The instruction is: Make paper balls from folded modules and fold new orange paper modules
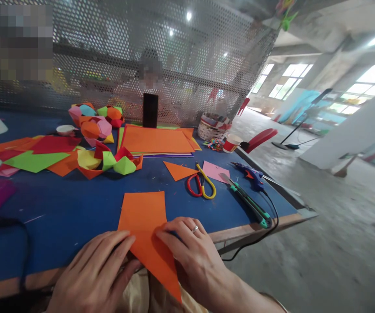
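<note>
An orange sheet of paper (pixel 143 217) lies at the near edge of the blue table (pixel 76 208), with a folded corner hanging over the edge toward me. My left hand (pixel 97 271) lies flat on the paper's left side, fingers stretched out. My right hand (pixel 190 252), wearing a ring, presses down on its right side with fingers extended along the fold. Neither hand grips anything; both rest on the paper.
Scissors with red and yellow handles (pixel 202 184), a green utility knife (pixel 249 202) and a blue glue gun (pixel 250 174) lie to the right. Folded paper shapes (pixel 107 161), a stack of orange sheets (pixel 156 139), a woven basket (pixel 213 126) and a perforated metal screen (pixel 141 56) sit farther back.
</note>
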Available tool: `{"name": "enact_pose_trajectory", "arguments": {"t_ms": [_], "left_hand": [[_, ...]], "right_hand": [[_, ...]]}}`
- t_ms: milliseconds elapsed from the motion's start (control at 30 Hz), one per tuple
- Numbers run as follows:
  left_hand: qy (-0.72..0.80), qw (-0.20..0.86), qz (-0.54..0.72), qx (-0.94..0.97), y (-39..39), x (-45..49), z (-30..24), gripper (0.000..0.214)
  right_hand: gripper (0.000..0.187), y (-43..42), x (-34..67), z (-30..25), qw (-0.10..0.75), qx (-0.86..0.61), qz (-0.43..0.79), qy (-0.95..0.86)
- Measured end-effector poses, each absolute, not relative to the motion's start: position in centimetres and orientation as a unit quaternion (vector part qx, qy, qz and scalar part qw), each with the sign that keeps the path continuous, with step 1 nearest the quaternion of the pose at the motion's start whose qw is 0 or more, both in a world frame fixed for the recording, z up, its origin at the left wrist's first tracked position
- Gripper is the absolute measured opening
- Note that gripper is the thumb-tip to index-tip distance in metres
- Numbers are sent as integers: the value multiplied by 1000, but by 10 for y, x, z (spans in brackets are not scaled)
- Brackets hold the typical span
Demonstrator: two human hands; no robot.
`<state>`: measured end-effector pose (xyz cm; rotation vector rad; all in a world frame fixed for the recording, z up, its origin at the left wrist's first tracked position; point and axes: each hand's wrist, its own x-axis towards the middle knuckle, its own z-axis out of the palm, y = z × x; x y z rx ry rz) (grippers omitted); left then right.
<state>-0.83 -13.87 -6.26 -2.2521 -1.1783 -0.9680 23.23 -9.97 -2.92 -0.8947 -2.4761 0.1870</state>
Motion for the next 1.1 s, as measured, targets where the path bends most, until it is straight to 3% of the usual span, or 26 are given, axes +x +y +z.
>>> {"name": "enact_pose_trajectory", "arguments": {"t_ms": [200,433,567,1100], "left_hand": [[-449,170,-327,-814,-132,-12,-57,23],[-490,119,-354,-787,-129,-17,-59,15],[-501,98,-353,-784,-131,-16,-59,14],[-582,113,-367,-717,-121,-5,-52,18]], "right_hand": [[30,-94,232,-30,288,-341,69,-892],[12,-87,233,-33,337,-357,89,-867],[17,-84,232,-33,362,-368,110,-849],[26,-69,205,-28,268,-532,118,-795]]}}
